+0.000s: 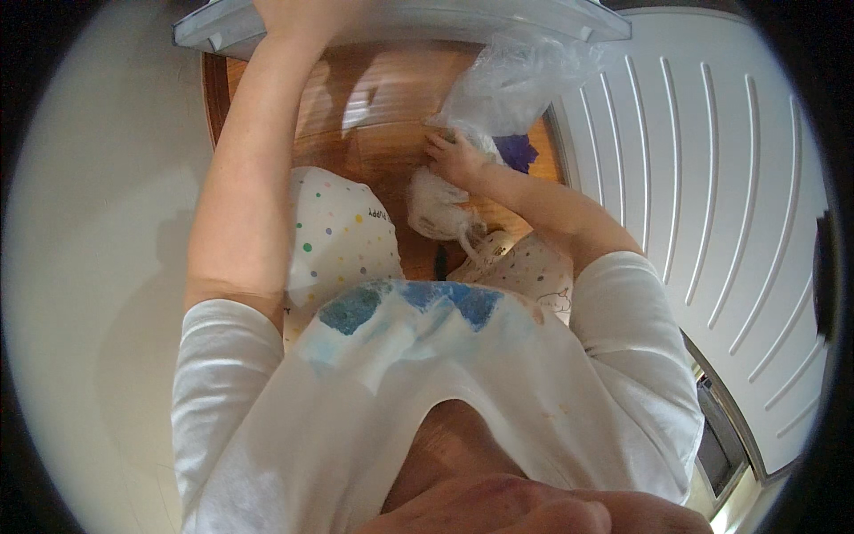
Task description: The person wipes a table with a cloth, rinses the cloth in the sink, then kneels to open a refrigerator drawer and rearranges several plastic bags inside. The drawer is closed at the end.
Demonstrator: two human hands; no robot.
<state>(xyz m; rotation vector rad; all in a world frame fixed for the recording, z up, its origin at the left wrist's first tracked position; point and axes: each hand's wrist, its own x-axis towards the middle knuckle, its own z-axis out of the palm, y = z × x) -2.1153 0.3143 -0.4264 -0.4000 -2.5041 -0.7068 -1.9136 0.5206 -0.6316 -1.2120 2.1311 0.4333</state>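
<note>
My left arm reaches forward to a translucent grey plastic drawer at the top edge. My left hand is blurred and cut off by the frame, so its fingers are hidden. Nearer to me, my right hand grips a crumpled clear plastic bag that spreads up towards the drawer's right end. Below that hand, a tied white plastic bag with unclear contents lies above my right knee. A purple piece shows just right of the hand, partly hidden by the bag.
A white ribbed door panel stands close on my right, and a plain pale surface on my left. The wooden floor lies below. My knees in dotted white trousers are bent beneath me.
</note>
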